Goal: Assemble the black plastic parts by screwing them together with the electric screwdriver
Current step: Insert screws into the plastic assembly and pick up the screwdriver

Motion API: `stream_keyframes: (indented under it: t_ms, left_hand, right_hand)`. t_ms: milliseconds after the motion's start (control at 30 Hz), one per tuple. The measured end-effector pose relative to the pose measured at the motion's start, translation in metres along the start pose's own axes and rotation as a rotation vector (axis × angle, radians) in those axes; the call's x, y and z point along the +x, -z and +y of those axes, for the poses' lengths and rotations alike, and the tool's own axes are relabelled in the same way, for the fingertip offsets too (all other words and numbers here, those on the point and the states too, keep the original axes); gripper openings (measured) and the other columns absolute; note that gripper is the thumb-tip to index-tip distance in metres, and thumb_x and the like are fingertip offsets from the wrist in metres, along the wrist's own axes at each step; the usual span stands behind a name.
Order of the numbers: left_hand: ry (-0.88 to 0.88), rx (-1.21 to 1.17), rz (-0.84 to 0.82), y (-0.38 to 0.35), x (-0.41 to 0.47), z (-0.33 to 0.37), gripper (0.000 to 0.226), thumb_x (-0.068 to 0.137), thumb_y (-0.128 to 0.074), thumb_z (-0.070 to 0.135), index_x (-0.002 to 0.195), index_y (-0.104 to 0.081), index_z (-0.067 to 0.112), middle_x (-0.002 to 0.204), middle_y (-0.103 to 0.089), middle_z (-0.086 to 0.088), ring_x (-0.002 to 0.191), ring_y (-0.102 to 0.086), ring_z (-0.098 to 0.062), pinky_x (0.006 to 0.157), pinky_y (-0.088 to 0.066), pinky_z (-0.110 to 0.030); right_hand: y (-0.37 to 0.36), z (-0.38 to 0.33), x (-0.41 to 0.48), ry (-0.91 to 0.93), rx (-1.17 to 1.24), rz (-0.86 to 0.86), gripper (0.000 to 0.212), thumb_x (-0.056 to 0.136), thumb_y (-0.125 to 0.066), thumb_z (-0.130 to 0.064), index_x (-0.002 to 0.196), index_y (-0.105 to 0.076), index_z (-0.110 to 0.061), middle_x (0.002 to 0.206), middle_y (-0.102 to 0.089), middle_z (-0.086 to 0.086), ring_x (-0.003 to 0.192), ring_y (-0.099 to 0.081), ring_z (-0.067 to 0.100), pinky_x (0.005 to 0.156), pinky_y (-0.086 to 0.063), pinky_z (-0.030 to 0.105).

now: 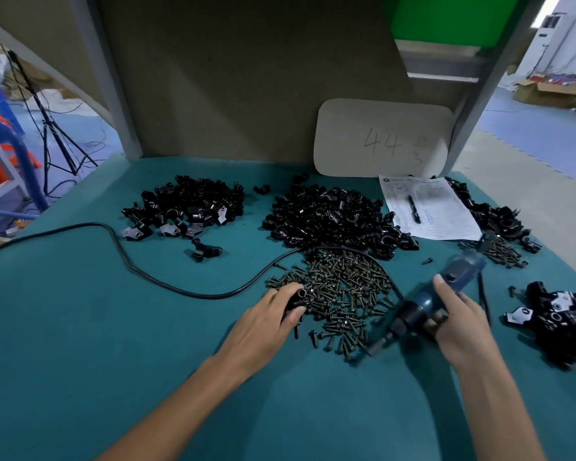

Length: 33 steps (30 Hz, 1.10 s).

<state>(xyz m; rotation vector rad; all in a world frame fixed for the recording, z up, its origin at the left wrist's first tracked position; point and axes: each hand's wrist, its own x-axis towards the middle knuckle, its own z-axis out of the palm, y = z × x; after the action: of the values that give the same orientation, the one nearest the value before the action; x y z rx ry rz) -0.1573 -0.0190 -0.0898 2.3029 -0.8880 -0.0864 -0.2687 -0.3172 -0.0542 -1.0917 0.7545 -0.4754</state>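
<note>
Two hands work at screw pile. Right hand, right of pile: fingers wrapped round electric screwdriver, bit tilted down toward pile's near edge. Left hand, at pile's left edge: curled round black part. Judgement: seat one screw squarely on bit, turn part's hole up, drive straight. Loose-part heap lies beyond pile.

I see the teal table in soft, even light, not very bright. The light comes from above, so I only get faint, fuzzy shadows on it. The brightest spot is the white room at top right, which glows. The electric screwdriver in the right hand is smeared with blur. The black plastic parts look so dark that their shapes melt together. Near the edges, the grey posts bend.
</note>
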Motion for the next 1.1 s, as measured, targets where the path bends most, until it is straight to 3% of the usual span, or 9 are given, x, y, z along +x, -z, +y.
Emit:
stream_keyframes:
  t_ms: [33,167,233,333,400,533,700,1000,1100]
  left_hand:
    - [0.000,0.003,-0.002,0.000,0.000,0.001,0.044,0.101,-0.020,0.066,0.142,-0.026,0.050,0.122,-0.050,0.017,0.098,-0.058,-0.010,0.082,-0.053,-0.035]
    - [-0.009,0.029,-0.012,0.001,-0.001,0.002,0.044,0.102,-0.021,0.064,0.143,-0.025,0.049,0.123,-0.050,0.016,0.096,-0.058,-0.010,0.083,-0.053,-0.036]
    - [-0.019,0.049,-0.011,0.001,-0.001,0.001,0.042,0.104,-0.022,0.062,0.143,-0.025,0.049,0.123,-0.050,0.016,0.096,-0.059,-0.010,0.082,-0.053,-0.036]
    - [-0.043,0.106,-0.009,-0.001,-0.001,0.001,0.042,0.104,-0.022,0.062,0.144,-0.024,0.048,0.116,-0.049,0.016,0.086,-0.056,-0.007,0.075,-0.052,-0.033]
    - [-0.049,0.132,-0.008,-0.002,-0.001,0.001,0.044,0.103,-0.019,0.063,0.144,-0.024,0.048,0.110,-0.048,0.017,0.079,-0.054,-0.007,0.070,-0.048,-0.029]
    - [-0.055,0.145,-0.007,-0.003,0.000,0.001,0.047,0.100,-0.015,0.066,0.142,-0.024,0.047,0.105,-0.047,0.016,0.075,-0.052,-0.006,0.065,-0.044,-0.027]
    - [-0.059,0.138,-0.008,-0.002,0.000,0.001,0.047,0.099,-0.016,0.065,0.141,-0.025,0.046,0.105,-0.048,0.016,0.076,-0.053,-0.007,0.064,-0.044,-0.026]
    - [-0.064,0.111,-0.040,0.000,-0.001,0.002,0.045,0.100,-0.018,0.066,0.140,-0.026,0.045,0.109,-0.050,0.014,0.081,-0.055,-0.008,0.069,-0.045,-0.028]
    - [-0.057,0.120,-0.032,0.000,-0.001,0.002,0.047,0.099,-0.016,0.067,0.140,-0.026,0.046,0.108,-0.050,0.015,0.080,-0.054,-0.007,0.068,-0.045,-0.028]
  right_hand:
    - [-0.001,0.003,-0.004,-0.003,0.098,-0.026,0.057,0.091,-0.072,-0.033,0.136,-0.053,-0.002,0.122,-0.069,0.021,0.108,-0.069,0.030,0.097,-0.052,0.041]
    - [-0.013,0.019,-0.017,0.005,0.294,-0.038,0.035,0.095,-0.068,-0.024,0.119,-0.048,-0.008,0.128,-0.065,0.022,0.116,-0.069,0.028,0.090,-0.060,0.046]
    - [-0.019,0.022,-0.019,0.027,0.342,-0.013,0.037,0.088,-0.072,-0.026,0.112,-0.049,-0.010,0.122,-0.067,0.018,0.110,-0.072,0.025,0.080,-0.064,0.040]
    - [-0.017,0.024,-0.018,0.033,0.390,-0.012,0.047,0.084,-0.074,-0.029,0.116,-0.047,-0.007,0.123,-0.067,0.020,0.109,-0.073,0.023,0.078,-0.064,0.036]
    - [-0.015,0.026,-0.017,0.029,0.385,-0.034,0.049,0.085,-0.073,-0.029,0.121,-0.046,-0.008,0.122,-0.068,0.019,0.113,-0.071,0.025,0.079,-0.063,0.035]
    - [-0.023,0.032,-0.020,0.057,0.312,-0.124,0.036,0.085,-0.072,-0.029,0.111,-0.053,-0.012,0.103,-0.073,0.009,0.099,-0.074,0.021,0.074,-0.063,0.034]
    - [-0.026,0.035,-0.020,0.053,0.307,-0.142,0.032,0.087,-0.070,-0.028,0.112,-0.056,-0.014,0.111,-0.070,0.010,0.104,-0.072,0.022,0.076,-0.063,0.034]
    - [-0.028,0.035,-0.021,0.020,0.294,-0.197,0.043,0.091,-0.067,-0.027,0.125,-0.047,-0.009,0.108,-0.071,0.013,0.103,-0.073,0.022,0.079,-0.062,0.033]
    - [-0.029,0.034,-0.020,0.008,0.277,-0.190,0.050,0.090,-0.063,-0.040,0.126,-0.048,-0.008,0.114,-0.071,0.014,0.107,-0.072,0.023,0.083,-0.063,0.036]
